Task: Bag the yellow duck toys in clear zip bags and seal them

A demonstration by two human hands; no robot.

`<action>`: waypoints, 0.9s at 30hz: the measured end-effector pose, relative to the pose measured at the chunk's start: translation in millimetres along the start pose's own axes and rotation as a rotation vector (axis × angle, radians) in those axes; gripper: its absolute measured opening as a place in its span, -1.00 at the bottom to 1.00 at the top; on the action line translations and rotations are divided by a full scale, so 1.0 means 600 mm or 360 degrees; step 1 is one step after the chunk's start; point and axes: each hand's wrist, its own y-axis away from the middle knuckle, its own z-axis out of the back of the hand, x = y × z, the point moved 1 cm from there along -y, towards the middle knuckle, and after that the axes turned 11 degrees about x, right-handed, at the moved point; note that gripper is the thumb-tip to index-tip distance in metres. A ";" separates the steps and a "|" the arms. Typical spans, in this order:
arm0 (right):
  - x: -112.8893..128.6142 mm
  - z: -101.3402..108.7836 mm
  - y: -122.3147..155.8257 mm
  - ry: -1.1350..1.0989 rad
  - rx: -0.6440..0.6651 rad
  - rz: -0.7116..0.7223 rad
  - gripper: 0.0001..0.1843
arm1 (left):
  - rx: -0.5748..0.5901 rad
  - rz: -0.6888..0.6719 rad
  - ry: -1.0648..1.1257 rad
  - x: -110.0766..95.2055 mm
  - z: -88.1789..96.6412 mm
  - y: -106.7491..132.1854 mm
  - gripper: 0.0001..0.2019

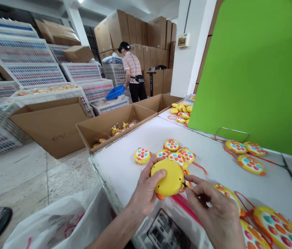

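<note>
My left hand (146, 188) grips a round yellow toy (170, 181), its plain back with small dark holes turned up toward me and the thumb lying across it. At the toy's right edge, my right hand (214, 209) is closed in a pinch on a thin dark pointed piece (184, 185); most of that piece is hidden by the fingers. Beyond the held toy lie several similar ones, such as a yellow toy with coloured dots (142, 155) and another dotted toy (171, 145). More toys with orange cords (279, 226) rest near my right wrist.
The white table (125, 173) has a green board (252, 69) standing on its right. An open carton (114, 133) with bagged toys borders its left edge. A phone-like dark object (168, 230) lies below my hands. Farther back, a person (134, 69) holds a blue tray (115, 92) near stacked crates.
</note>
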 end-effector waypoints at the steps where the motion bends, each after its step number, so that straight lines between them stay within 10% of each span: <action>1: 0.000 0.000 0.000 -0.0002 0.0000 0.0015 -0.77 | -0.0001 0.0000 0.0007 0.000 0.000 0.000 -0.64; 27: -0.001 -0.003 0.000 -0.0005 0.0094 -0.0037 -0.80 | -0.0013 -0.0021 -0.0014 0.006 0.008 -0.002 -0.58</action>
